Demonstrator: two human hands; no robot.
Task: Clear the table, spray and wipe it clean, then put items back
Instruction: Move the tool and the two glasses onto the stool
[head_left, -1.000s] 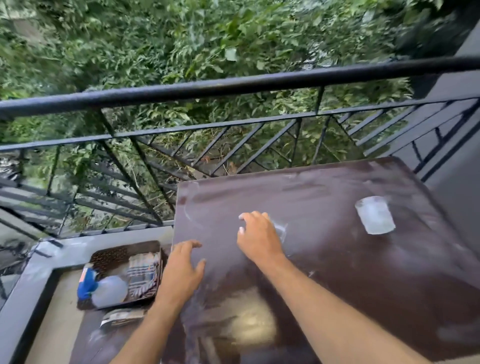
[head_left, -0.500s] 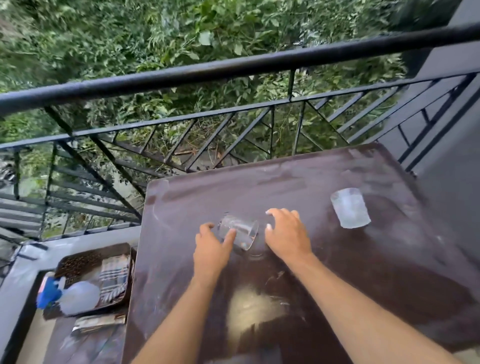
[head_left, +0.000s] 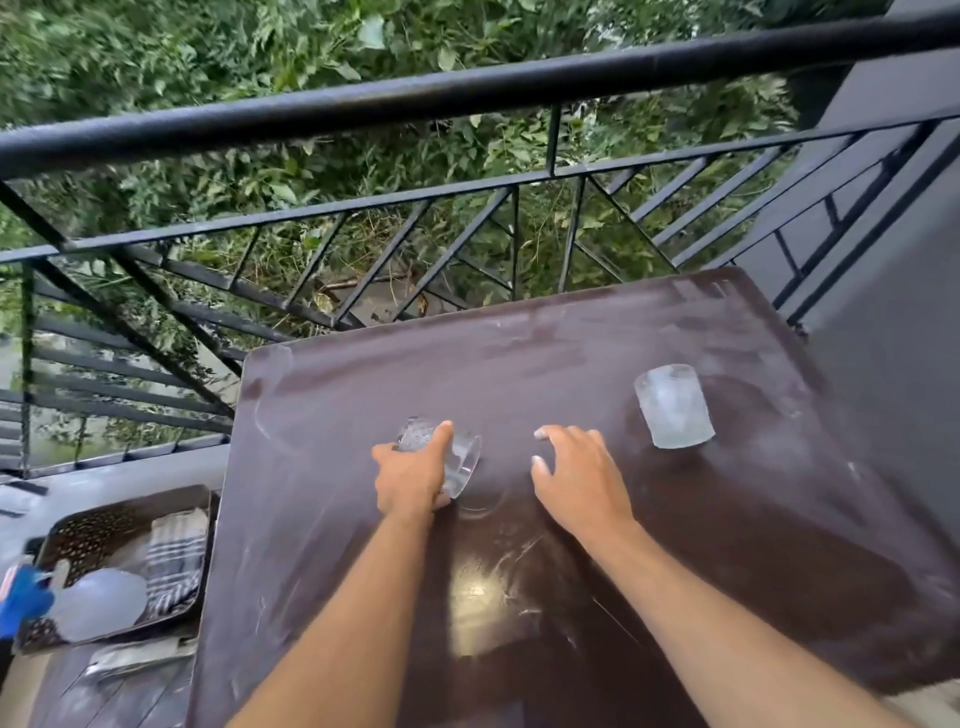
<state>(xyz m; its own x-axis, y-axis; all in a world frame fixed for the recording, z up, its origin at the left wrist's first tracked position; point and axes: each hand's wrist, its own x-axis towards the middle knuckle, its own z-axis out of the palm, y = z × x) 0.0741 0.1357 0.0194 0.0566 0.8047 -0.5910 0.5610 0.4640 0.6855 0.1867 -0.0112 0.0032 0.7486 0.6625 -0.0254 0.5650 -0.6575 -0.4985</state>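
Home balcony, raised above ground. Bounded by a black metal railing (head_left: 467, 93) with diagonal bars; dense green foliage (head_left: 208, 41) is seen beyond and below. A dark brown worktop (head_left: 571, 343) is set against the railing, beside a grey wall (head_left: 893, 364).

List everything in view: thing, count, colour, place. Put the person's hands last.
table: one, dark brown, smeared, centre and right.
glass in hand: one, clear, tilted, centre of table.
frosted glass: one, whitish, far right of table.
tray: one, dark with pale specks, lower left beside the table.
spray bottle: one, clear with blue head, lying on the tray.
striped cloth: one, grey and white, on the tray.
railing: one, black metal, behind the table.
foliage: green, beyond the railing.
left hand: grips the tilted glass.
right hand: fingers spread, holding nothing.
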